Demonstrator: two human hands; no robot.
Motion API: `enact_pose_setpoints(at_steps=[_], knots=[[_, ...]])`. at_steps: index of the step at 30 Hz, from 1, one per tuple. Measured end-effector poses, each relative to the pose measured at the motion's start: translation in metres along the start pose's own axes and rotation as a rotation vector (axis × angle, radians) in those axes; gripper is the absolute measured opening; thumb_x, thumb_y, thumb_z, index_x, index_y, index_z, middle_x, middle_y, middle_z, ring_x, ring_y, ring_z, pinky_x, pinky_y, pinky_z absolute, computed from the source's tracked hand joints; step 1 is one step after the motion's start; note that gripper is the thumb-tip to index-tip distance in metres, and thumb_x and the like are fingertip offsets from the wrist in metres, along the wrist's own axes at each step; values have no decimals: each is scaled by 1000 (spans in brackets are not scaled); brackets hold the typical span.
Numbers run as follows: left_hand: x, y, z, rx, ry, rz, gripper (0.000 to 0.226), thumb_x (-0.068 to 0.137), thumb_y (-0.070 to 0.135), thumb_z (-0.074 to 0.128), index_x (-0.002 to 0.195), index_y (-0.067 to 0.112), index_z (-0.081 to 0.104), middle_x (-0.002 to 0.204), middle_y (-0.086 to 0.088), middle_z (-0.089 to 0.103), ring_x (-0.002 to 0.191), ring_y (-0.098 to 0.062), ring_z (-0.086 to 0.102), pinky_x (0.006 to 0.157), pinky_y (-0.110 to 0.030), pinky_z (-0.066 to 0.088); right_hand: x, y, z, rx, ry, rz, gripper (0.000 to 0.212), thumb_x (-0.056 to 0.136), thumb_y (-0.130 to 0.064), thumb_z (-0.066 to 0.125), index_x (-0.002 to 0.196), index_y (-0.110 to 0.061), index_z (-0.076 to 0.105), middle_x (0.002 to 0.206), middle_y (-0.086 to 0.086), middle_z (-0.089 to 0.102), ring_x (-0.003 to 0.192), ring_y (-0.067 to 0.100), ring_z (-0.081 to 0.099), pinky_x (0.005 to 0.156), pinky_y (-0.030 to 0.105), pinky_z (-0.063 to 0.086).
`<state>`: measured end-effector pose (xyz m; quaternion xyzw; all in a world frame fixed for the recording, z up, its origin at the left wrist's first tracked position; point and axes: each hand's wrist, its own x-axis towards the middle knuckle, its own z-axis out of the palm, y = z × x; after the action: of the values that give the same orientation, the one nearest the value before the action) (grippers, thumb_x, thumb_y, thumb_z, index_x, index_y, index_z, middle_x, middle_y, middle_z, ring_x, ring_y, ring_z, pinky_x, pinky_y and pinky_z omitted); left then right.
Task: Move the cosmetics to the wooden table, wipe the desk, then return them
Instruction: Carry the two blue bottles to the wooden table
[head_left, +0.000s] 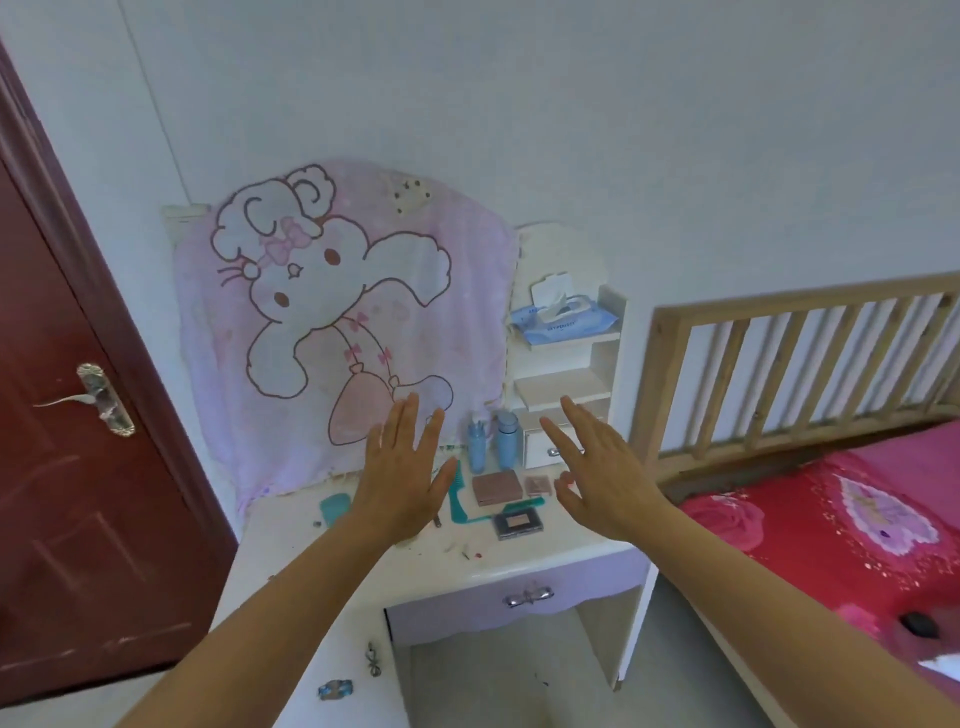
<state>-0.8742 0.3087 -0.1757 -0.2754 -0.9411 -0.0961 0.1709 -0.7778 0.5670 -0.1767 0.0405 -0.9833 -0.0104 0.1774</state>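
Your left hand (400, 480) & right hand (597, 478) hover flat, fingers (413, 421) spread apart, holding nothing, over the glossy white surface (519, 558). Cosmetics lie there: 2 blue plastic bottles (506, 439), 3 flat rectangular compacts (497, 487), 2 teal toothed combs (457, 493).

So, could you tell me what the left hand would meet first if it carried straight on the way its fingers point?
Probably the pink cartoon blanket hanging behind the desk; the left hand, open and empty, points up and forward at it. Depth is unclear.
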Motion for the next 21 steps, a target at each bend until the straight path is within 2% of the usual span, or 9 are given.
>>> enact_pose_setpoints(at_steps=[3, 6, 8, 10, 13, 16, 18, 21], knots=[[52, -9, 66, -17, -65, -24, 69, 100, 54, 25, 154, 25, -5, 160, -7, -20, 148, -24, -17, 121, -48, 6, 46, 40, 67, 32, -77, -10, 74, 101, -47, 39, 156, -27, -6, 162, 6, -22, 151, 28, -13, 121, 41, 0], [106, -15, 121, -76, -167, -80, 71, 99, 55, 27, 155, 25, -6, 161, -4, -18, 149, -23, -13, 121, -47, 10, 98, 81, 125, 103, -170, -15, 79, 100, -51, 40, 156, -28, -11, 162, 5, -23, 151, 27, -15, 119, 39, -6], [128, -20, 142, -132, -231, -114, 75, 99, 54, 33, 153, 28, -12, 160, 0, -21, 149, -21, -11, 121, -46, 10, 123, 92, 143, 133, -230, -37, 79, 99, -52, 40, 156, -26, -8, 163, 6, -18, 152, 27, -8, 121, 40, 2], [161, -27, 172, -168, -298, -136, 80, 98, 53, 37, 151, 29, -18, 161, 2, -19, 149, -21, -7, 121, -43, 12, 159, 110, 174, 207, -285, -60, 80, 99, -46, 46, 157, -22, -4, 165, 8, -9, 151, 29, 7, 120, 41, 18], [199, -39, 209, -231, -393, -194, 81, 98, 50, 41, 153, 21, -11, 163, -2, -9, 149, -22, -1, 120, -45, 15, 207, 127, 228, 265, -348, -58, 96, 90, -34, 65, 157, -21, -2, 164, 13, 4, 144, 34, 30, 111, 44, 37], [224, -51, 249, -374, -474, -313, 84, 95, 45, 52, 154, 17, -2, 162, -3, 5, 147, -23, 10, 118, -45, 22, 238, 128, 275, 290, -434, -29, 103, 87, -30, 70, 157, -22, -5, 164, 14, -2, 146, 35, 22, 114, 46, 35], [242, -58, 278, -516, -497, -422, 85, 92, 38, 60, 154, 14, 6, 158, -5, 21, 143, -24, 24, 114, -41, 28, 258, 129, 299, 301, -411, -18, 101, 87, -27, 70, 157, -21, -1, 164, 16, -3, 148, 35, 17, 115, 48, 33], [267, -64, 323, -721, -515, -611, 87, 85, 35, 69, 152, 17, 17, 145, -4, 40, 134, -28, 41, 109, -45, 37, 278, 132, 330, 338, -367, 49, 102, 82, -20, 74, 157, -22, 5, 163, 20, 2, 145, 39, 23, 110, 48, 39]])
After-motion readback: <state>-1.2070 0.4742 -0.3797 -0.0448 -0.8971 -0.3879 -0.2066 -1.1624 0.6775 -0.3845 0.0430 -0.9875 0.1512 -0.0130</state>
